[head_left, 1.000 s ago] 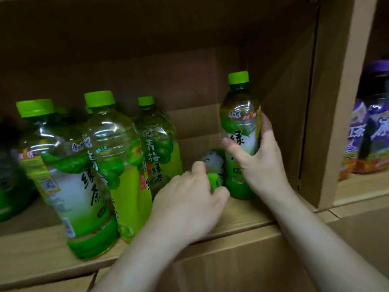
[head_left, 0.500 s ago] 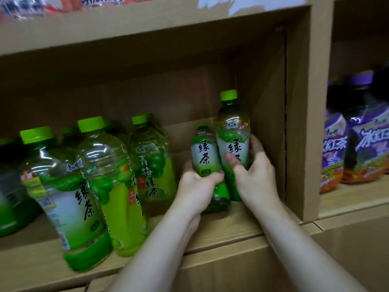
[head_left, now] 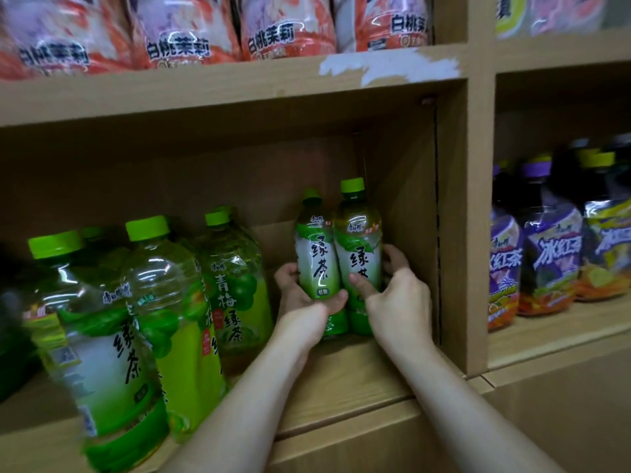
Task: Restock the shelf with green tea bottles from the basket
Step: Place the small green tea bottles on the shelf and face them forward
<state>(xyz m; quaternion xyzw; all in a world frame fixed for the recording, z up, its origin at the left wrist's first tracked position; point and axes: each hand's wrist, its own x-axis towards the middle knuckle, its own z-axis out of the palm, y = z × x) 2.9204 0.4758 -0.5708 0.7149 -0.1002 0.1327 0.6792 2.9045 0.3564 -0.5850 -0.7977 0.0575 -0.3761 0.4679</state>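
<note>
Tipped a second ago, left bottle (head_left: pixel 317 257) now stands upright, touching right bottle (head_left: pixel 360 240) at right end of shelf (head_left: pixel 358 373). Left-side grip: left hand (head_left: pixel 302 298) curls its fingers round it; right hand (head_left: pixel 397 298) wraps the other. Both look placed; release likely next.

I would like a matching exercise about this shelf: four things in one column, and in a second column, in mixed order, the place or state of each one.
Things
1. left small green tea bottle
2. right small green tea bottle
3. purple-capped bottles
4. pink-labelled bottles

Places or states
A. standing on the upper shelf
B. gripped by the right hand
C. standing in the next compartment to the right
D. gripped by the left hand

Right pairs: 1-D, 2-B, 3-C, 4-A
</note>
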